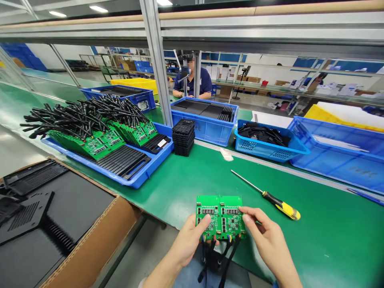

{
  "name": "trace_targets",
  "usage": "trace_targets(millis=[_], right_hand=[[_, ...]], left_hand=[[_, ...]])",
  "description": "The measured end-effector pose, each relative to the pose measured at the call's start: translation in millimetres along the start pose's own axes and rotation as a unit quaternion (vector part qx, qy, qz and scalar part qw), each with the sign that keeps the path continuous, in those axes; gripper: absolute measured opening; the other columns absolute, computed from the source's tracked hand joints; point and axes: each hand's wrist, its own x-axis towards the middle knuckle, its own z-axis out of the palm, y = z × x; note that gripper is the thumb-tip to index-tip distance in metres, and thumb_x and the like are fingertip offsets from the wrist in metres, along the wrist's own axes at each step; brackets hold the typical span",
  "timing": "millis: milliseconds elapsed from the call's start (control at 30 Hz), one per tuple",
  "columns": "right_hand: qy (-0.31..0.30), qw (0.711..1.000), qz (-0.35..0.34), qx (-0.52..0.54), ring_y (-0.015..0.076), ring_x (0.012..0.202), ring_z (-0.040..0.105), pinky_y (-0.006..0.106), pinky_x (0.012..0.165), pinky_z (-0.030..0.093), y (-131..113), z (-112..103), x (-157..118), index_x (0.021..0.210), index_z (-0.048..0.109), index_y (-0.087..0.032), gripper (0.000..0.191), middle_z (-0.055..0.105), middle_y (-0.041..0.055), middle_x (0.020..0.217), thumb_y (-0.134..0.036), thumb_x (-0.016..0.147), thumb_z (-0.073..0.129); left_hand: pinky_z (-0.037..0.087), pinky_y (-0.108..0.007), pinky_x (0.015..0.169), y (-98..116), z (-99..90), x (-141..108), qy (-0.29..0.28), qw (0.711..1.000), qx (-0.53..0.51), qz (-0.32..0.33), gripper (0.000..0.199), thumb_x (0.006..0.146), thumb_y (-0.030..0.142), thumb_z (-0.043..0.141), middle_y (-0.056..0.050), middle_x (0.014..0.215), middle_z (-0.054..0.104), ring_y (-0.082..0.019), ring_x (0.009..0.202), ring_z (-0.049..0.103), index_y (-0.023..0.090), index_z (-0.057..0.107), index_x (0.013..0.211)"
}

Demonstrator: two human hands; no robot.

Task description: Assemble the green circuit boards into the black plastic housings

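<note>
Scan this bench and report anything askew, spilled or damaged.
Nothing looks spilled; the held circuit boards show no obvious damage. Untidy: black cables jut past the left edge of the blue tray, and a white scrap lies loose on the green bench.

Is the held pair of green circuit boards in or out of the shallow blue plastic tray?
Out: the held green circuit boards are in the left hand, apart from the shallow blue plastic tray.

Shows 8888 on the 4-digit LED display [208, 211] just beyond the left thumb [206, 220], and 8888 again on the twin LED display [233, 211] right beside the right fingertips [242, 209]. Bears illegible handwriting on the large blue crate [330, 160] well beyond them.
</note>
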Motion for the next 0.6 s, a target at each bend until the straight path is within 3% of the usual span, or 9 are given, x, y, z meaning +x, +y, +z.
trace_targets(millis=[133, 367, 600], right_hand=[[-0.003, 0.999, 0.038, 0.028, 0.0222, 0.082, 0.062, 0.025, 0.056, 0.046, 3.7, 1.2, -1.7, 0.096, 0.072, -0.017, 0.044, 0.069, 0.009, 0.091, -0.056, 0.083, 0.057], [0.009, 0.998, 0.037, 0.045, 0.0173, 0.063, 0.055, 0.025, 0.049, 0.042, 0.5, 5.7, -2.6, 0.075, 0.067, -0.017, 0.042, 0.063, 0.0052, 0.07, -0.058, 0.079, 0.062], [0.045, 0.997, -0.041, -0.05, 0.0128, 0.05, 0.043, 0.025, 0.047, 0.034, 3.6, 11.9, 1.4, 0.069, 0.06, -0.02, 0.036, 0.05, -0.0016, 0.058, -0.05, 0.088, 0.054]], left_hand=[[0.057, -0.029, 0.06, -4.6, 0.2, -1.1, -0.004, 0.999, 0.031, 0.032, 0.052, 0.072, 0.054, 0.078, -0.008, 0.087, 0.073, -0.018, 0.066, 0.065, 0.013, 0.069, 0.102], [0.053, -0.026, 0.058, -3.2, 3.8, -3.2, 0.015, 0.989, 0.116, 0.087, 0.044, 0.073, 0.056, 0.074, -0.005, 0.07, 0.069, -0.016, 0.058, 0.058, 0.014, 0.072, 0.084], [0.046, -0.024, 0.055, -5.8, 0.7, -4.3, 0.023, 0.955, 0.243, 0.169, 0.037, 0.084, 0.05, 0.063, -0.003, 0.062, 0.064, -0.017, 0.056, 0.056, 0.016, 0.069, 0.073]])
